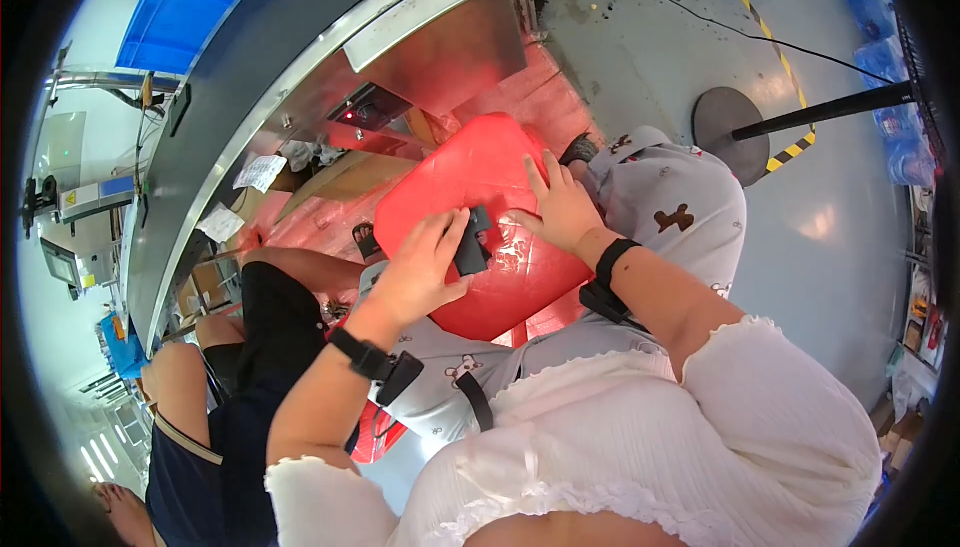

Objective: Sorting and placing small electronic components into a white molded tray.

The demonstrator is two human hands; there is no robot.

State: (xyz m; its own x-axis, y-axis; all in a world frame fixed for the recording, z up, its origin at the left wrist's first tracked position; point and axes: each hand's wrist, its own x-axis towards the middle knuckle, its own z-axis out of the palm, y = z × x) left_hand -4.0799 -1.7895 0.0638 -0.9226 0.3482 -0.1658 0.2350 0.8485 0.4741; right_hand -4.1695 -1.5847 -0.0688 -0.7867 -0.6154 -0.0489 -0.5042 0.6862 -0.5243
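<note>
A red stool with a square, rounded-corner seat (pixel 425 192) stands in front of my knees, its glossy top facing up. On it is a small dark grey rectangular block (pixel 474 244), whose kind I cannot make out. My left hand (pixel 420 265) is on the block's left side, fingers along its upper left edge and thumb near its lower end. To the right, my right hand (pixel 567 209) rests on the seat near its right edge. Its fingers are apart and hold nothing; the thumb points toward the block without touching it.
A long conveyor (pixel 225 77) with a metal box (pixel 440 37) runs along the left, with a blue bin (pixel 190 7) on it. Beside me at left sits a person in dark clothes (pixel 235 427). A black post on a round base (pixel 722 132) stands at right near striped floor tape (pixel 790 154).
</note>
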